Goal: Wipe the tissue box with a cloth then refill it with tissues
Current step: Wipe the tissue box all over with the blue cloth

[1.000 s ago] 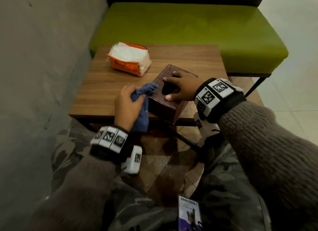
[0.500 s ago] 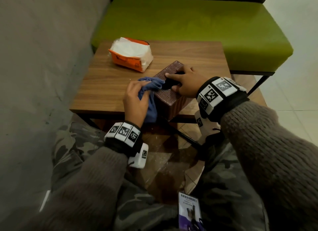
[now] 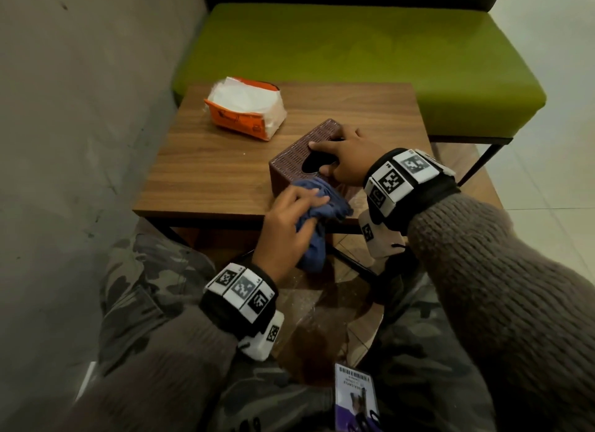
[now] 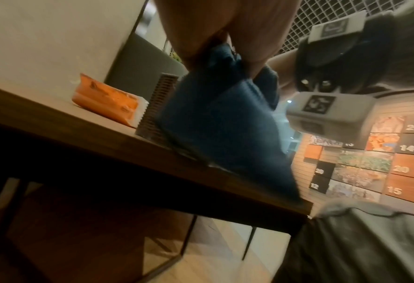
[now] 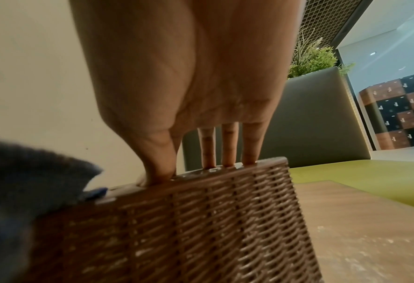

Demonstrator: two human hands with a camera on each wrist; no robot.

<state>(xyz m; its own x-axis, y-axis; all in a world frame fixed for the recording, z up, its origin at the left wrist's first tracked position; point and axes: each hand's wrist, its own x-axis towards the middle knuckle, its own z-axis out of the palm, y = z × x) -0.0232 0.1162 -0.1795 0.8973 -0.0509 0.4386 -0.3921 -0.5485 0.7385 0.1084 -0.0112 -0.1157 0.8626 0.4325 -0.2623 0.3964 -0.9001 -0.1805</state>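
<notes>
Cloth (image 3: 322, 206) now covers the near end of the tissue box (image 3: 296, 161), having come round from its left side. Our left hand (image 3: 286, 225) bunches it in curled fingers; our right hand (image 3: 346, 156) presses flat on top, steadying. Wiping continues; the tissue pack (image 3: 246, 108) waits unopened behind on the table (image 3: 199, 174).
</notes>
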